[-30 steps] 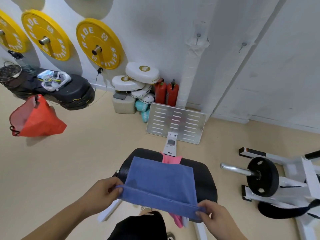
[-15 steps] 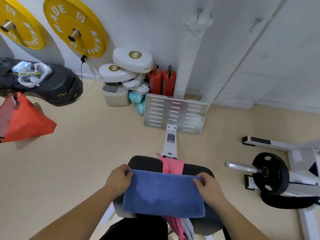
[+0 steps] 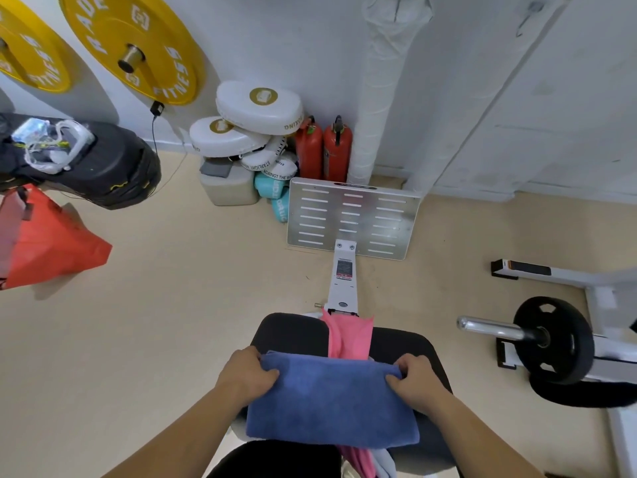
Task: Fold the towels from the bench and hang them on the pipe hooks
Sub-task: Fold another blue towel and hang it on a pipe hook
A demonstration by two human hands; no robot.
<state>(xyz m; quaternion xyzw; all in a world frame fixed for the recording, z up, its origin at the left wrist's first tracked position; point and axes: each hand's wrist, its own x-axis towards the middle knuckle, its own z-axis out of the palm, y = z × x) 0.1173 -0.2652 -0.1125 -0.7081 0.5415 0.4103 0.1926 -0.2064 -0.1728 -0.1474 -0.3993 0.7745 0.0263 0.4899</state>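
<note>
My left hand (image 3: 246, 377) and right hand (image 3: 415, 382) each grip a far corner of the blue towel (image 3: 331, 401). It lies on the table (image 3: 293, 331), long axis nine-to-three. The pipe (image 3: 382, 98) stands at twelve o'clock.

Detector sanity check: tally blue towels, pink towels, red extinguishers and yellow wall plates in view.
blue towel: 1
pink towel: 1
red extinguishers: 2
yellow wall plates: 2
total: 6

White wall (image 3: 275, 36) w/ yellow weight plates (image 3: 162, 46), beige floor (image 3: 172, 305), two red extinguishers (image 3: 310, 157) nr corner
</note>
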